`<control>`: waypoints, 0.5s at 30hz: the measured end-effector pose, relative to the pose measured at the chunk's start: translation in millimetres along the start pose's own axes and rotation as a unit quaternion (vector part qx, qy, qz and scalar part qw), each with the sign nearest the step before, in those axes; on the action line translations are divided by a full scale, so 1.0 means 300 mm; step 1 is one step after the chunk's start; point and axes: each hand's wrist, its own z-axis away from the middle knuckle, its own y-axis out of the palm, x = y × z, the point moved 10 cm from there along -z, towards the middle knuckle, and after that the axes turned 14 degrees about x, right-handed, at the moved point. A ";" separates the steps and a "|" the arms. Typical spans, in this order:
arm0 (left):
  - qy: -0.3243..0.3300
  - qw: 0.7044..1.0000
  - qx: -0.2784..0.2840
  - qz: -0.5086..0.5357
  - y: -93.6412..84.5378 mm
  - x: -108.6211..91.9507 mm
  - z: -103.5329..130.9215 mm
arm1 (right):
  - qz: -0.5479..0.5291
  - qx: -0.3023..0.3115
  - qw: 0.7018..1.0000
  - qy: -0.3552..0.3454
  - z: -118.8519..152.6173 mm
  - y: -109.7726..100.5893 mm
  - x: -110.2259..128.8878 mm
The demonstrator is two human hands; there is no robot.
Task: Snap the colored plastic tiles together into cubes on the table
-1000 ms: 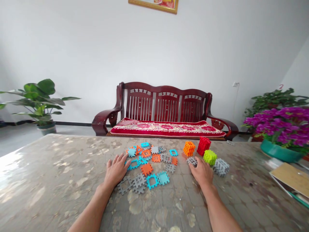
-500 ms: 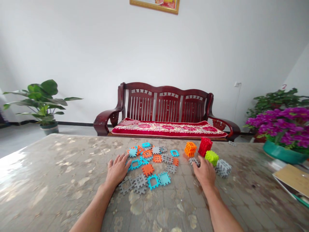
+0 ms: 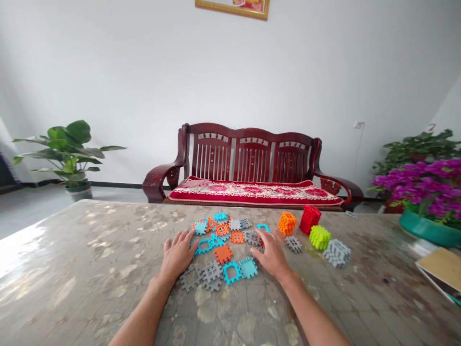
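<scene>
Loose interlocking plastic tiles in blue, grey and orange lie scattered in the middle of the table. My left hand [image 3: 179, 252] rests with fingers stretched out at the pile's left side, touching or close to a blue frame tile [image 3: 205, 246]. Over the right edge of the pile is my right hand [image 3: 270, 252], thumb and fingers apart around a grey lattice tile [image 3: 253, 237]; whether it touches that tile I cannot tell. To its right lies a single grey tile [image 3: 294, 244]. An orange tile [image 3: 223, 254] and a pale blue tile [image 3: 248, 267] lie between the hands.
Stacked tiles stand on the right: orange [image 3: 287, 223], red [image 3: 310, 219], lime green [image 3: 320, 237] and grey [image 3: 337, 253]. A teal flowerpot [image 3: 428, 228] and a brown board [image 3: 441, 268] are at the far right. Behind the table [image 3: 101, 250] stands a wooden bench [image 3: 252, 158].
My right hand has moved left, away from the single grey tile near the stacks, to the right edge of the loose pile. My left hand stays in about the same place.
</scene>
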 end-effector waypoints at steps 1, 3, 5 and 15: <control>0.000 1.000 0.001 -0.001 0.001 0.000 -0.001 | 0.002 0.006 1.000 0.003 -0.005 0.008 0.001; 0.002 1.000 0.005 -0.002 0.005 0.000 -0.002 | 0.008 0.015 1.000 0.007 -0.013 0.019 -0.003; 0.004 1.000 0.007 -0.003 0.006 0.000 -0.002 | 0.018 0.017 1.000 0.013 -0.021 0.024 -0.014; 0.001 1.000 0.000 -0.007 -0.004 -0.004 0.002 | 0.043 -0.011 0.998 0.043 -0.035 0.014 -0.045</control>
